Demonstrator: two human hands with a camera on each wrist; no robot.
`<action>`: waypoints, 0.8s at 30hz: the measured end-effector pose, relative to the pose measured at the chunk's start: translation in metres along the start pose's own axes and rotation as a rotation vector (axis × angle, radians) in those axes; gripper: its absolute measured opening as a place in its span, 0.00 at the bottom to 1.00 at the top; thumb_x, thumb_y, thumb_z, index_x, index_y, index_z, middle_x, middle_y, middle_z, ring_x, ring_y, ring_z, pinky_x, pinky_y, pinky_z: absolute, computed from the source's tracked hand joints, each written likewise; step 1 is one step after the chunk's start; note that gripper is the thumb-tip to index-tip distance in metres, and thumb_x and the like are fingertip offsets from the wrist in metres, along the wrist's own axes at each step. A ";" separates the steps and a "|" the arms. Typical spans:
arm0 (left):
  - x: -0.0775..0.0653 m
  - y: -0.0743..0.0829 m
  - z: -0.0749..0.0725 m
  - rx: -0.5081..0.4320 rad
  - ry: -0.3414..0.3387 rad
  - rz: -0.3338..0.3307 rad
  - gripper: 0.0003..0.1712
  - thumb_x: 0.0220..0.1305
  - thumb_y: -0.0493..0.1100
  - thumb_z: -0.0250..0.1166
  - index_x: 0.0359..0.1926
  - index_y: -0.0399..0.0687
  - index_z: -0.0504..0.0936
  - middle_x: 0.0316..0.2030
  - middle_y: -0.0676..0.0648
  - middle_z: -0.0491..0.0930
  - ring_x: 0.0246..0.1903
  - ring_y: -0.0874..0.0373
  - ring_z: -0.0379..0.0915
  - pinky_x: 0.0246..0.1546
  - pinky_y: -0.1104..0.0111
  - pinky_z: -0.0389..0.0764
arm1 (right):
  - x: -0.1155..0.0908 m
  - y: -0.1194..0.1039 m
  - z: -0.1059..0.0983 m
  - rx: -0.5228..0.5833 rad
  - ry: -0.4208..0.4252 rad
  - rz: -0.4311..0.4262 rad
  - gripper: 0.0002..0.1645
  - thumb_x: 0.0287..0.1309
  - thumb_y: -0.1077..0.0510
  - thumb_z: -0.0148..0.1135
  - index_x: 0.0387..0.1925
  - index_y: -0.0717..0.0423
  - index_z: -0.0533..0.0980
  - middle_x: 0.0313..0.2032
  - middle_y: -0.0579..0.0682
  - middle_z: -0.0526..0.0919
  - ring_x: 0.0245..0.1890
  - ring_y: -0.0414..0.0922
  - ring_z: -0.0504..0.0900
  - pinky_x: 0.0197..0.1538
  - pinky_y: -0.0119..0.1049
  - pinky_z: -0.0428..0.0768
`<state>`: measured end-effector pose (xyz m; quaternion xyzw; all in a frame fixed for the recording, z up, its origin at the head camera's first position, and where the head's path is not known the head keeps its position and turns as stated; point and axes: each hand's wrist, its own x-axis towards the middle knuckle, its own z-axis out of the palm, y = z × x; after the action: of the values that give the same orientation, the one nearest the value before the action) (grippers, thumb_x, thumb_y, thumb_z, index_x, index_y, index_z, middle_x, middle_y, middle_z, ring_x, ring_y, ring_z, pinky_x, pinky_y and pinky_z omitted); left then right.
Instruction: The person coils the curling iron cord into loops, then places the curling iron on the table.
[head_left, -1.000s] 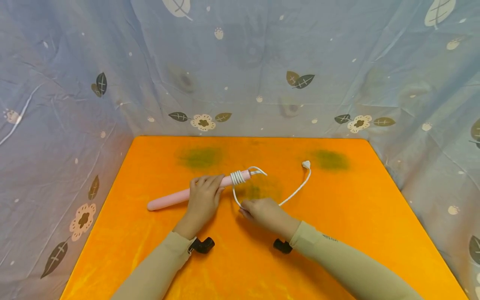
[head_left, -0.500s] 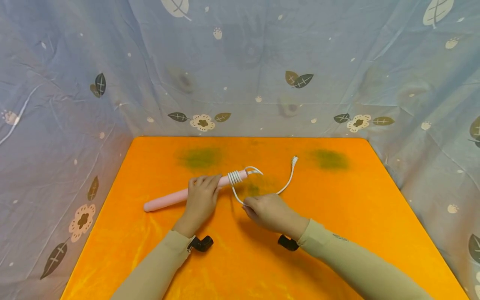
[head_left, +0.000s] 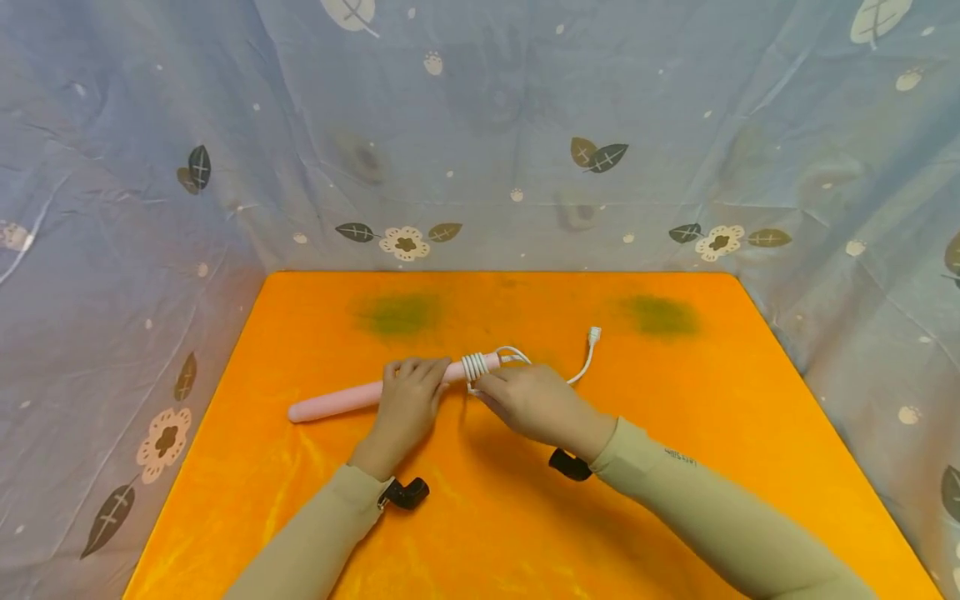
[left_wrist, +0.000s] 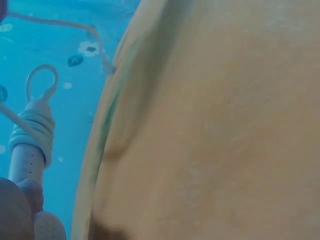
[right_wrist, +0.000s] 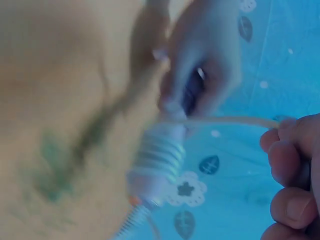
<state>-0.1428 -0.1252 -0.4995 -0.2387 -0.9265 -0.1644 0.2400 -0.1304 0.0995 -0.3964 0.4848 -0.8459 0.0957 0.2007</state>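
Note:
A slim pink hair iron (head_left: 337, 402) with a rounded end lies slanted over the table. My left hand (head_left: 408, 404) grips it around the middle. Several coils of its white power cord (head_left: 474, 367) are wound round the end to the right of that hand, with a small cord loop past the tip. My right hand (head_left: 536, 404) pinches the cord close beside the coils. In the right wrist view a taut stretch of cord (right_wrist: 230, 120) runs from the hair iron to my right fingertips (right_wrist: 282, 135). The cord's free end carries a white plug (head_left: 595, 334), beyond my right hand.
The table has an orange cover (head_left: 675, 467) with dark greenish patches. A patterned curtain (head_left: 480, 167) closes off the back and both sides. Black camera mounts (head_left: 407, 493) sit at the wrists.
My right hand has lifted up and away toward the hair iron, drawing the cord close to the coils. The plug has been dragged left and turned. My left hand keeps its grip.

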 end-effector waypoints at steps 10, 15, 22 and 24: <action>-0.009 0.010 0.000 0.001 -0.003 0.065 0.22 0.63 0.43 0.67 0.58 0.48 0.80 0.49 0.48 0.82 0.47 0.49 0.73 0.48 0.51 0.64 | 0.025 0.025 -0.017 -0.015 -0.029 -0.004 0.04 0.59 0.54 0.67 0.32 0.49 0.81 0.26 0.42 0.76 0.22 0.36 0.74 0.26 0.29 0.76; -0.013 0.015 -0.004 -0.032 -0.010 0.096 0.21 0.63 0.43 0.67 0.58 0.48 0.80 0.49 0.49 0.82 0.46 0.49 0.73 0.48 0.51 0.64 | 0.031 0.039 -0.016 -0.003 -0.061 0.045 0.07 0.61 0.50 0.66 0.32 0.48 0.81 0.26 0.41 0.77 0.22 0.35 0.74 0.26 0.29 0.76; -0.017 0.021 -0.003 -0.048 -0.044 0.138 0.19 0.64 0.44 0.66 0.56 0.47 0.81 0.49 0.48 0.82 0.46 0.49 0.73 0.48 0.51 0.65 | 0.030 0.054 -0.010 0.020 -0.144 0.143 0.11 0.59 0.44 0.65 0.27 0.45 0.80 0.25 0.38 0.74 0.21 0.33 0.73 0.25 0.28 0.73; -0.017 0.022 -0.003 -0.052 -0.047 0.144 0.19 0.65 0.44 0.65 0.56 0.47 0.81 0.49 0.48 0.82 0.46 0.49 0.73 0.49 0.51 0.65 | 0.029 0.057 -0.007 0.032 -0.159 0.165 0.11 0.59 0.44 0.64 0.28 0.45 0.80 0.26 0.38 0.75 0.22 0.32 0.73 0.26 0.28 0.74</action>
<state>-0.1171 -0.1143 -0.5018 -0.3146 -0.9077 -0.1653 0.2232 -0.1909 0.1086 -0.3753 0.4227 -0.8946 0.0867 0.1164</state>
